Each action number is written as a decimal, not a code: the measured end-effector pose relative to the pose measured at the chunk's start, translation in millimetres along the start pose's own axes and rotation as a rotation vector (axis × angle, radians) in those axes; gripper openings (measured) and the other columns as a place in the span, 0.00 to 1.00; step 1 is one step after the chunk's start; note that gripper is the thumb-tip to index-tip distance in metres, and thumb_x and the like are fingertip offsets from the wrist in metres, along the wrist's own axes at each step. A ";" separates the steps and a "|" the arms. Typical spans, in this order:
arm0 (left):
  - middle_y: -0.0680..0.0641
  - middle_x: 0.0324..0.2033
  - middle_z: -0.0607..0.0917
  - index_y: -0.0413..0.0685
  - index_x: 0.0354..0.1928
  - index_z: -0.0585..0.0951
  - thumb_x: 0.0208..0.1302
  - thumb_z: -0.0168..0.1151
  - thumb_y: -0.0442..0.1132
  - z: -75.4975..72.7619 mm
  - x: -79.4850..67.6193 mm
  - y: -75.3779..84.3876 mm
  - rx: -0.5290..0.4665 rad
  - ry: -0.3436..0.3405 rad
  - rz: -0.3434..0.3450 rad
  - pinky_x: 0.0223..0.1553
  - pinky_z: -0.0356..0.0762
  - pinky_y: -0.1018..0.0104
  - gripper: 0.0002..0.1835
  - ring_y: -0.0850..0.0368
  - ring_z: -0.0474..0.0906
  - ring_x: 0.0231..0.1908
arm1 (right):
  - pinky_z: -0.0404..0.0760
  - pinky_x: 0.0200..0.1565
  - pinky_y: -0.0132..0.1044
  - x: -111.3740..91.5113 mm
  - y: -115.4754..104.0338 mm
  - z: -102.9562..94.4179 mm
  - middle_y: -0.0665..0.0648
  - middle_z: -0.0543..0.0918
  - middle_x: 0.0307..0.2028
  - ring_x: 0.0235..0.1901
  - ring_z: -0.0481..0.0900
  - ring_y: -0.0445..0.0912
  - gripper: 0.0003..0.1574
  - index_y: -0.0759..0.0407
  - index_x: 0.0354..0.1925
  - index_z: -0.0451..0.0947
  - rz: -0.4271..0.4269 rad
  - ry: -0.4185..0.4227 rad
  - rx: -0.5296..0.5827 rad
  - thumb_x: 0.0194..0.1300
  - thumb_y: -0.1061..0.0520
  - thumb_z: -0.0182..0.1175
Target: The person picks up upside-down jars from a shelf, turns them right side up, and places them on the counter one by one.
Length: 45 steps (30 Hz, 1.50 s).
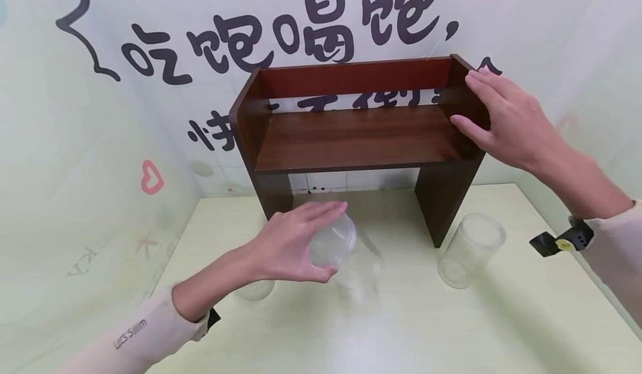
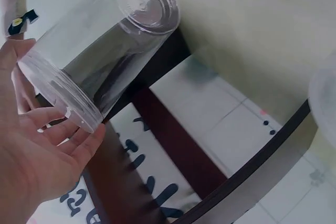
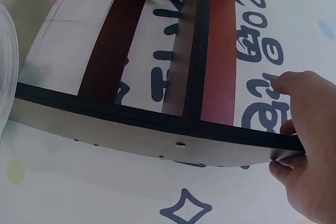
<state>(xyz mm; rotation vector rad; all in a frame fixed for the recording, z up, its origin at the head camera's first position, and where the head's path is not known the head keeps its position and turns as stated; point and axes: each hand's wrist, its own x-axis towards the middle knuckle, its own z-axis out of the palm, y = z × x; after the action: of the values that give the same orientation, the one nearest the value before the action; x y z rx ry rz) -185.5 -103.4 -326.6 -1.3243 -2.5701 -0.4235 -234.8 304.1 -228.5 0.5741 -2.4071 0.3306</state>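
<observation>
My left hand (image 1: 296, 246) grips a clear plastic jar (image 2: 105, 40) around its rounded end, fingers on top and thumb below. In the left wrist view the jar is tilted and looks see-through, with its ringed far end at the top. A dark brown two-level wooden shelf (image 1: 351, 137) stands behind it. My right hand (image 1: 516, 120) holds the upper part of the shelf's right side panel. In the right wrist view, thumb and fingers (image 3: 289, 169) lie on either side of that panel (image 3: 131, 132).
Another clear jar (image 1: 471, 251) stands on the table by the shelf's right leg. A further clear round container (image 1: 256, 290) is partly hidden behind the left forearm. The pale table (image 1: 426, 329) meets a printed cloth wall (image 1: 125, 6) at the back.
</observation>
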 end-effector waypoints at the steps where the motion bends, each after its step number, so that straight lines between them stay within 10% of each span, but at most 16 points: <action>1: 0.50 0.73 0.77 0.53 0.78 0.71 0.49 0.77 0.63 2.9 0.5 -1.1 0.006 -0.012 -0.002 0.37 0.88 0.55 0.54 0.49 0.78 0.67 | 0.61 0.78 0.60 0.0 0.6 0.7 0.72 0.68 0.75 0.78 0.62 0.63 0.45 0.71 0.76 0.65 -0.001 0.001 -0.002 0.70 0.56 0.70; 18: 0.49 0.72 0.77 0.51 0.77 0.73 0.50 0.74 0.61 47.0 2.7 -18.1 0.048 -0.172 -0.024 0.34 0.87 0.56 0.50 0.45 0.78 0.66 | 0.68 0.74 0.62 0.0 4.3 11.9 0.73 0.72 0.72 0.76 0.67 0.65 0.42 0.74 0.73 0.69 -0.045 0.057 -0.038 0.67 0.58 0.71; 38: 0.49 0.80 0.67 0.51 0.80 0.67 0.59 0.69 0.59 63.3 9.5 -20.6 0.028 -0.311 -0.017 0.37 0.87 0.54 0.48 0.45 0.67 0.76 | 0.69 0.72 0.65 -0.5 4.7 13.2 0.73 0.72 0.72 0.76 0.66 0.64 0.42 0.73 0.73 0.69 -0.057 0.071 -0.031 0.67 0.59 0.71; 45: 0.49 0.82 0.62 0.50 0.82 0.65 0.63 0.68 0.60 66.6 7.1 -20.9 0.005 -0.308 -0.005 0.59 0.84 0.46 0.48 0.49 0.59 0.80 | 0.69 0.72 0.64 -2.6 6.8 13.7 0.72 0.73 0.72 0.76 0.66 0.63 0.41 0.74 0.73 0.69 -0.059 0.096 -0.016 0.67 0.59 0.70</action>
<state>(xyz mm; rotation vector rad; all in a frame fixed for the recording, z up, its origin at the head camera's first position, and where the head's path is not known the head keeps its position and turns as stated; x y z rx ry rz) -210.8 -86.2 -389.8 -1.4841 -2.8169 -0.2282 -243.4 305.8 -241.3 0.6073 -2.2935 0.3060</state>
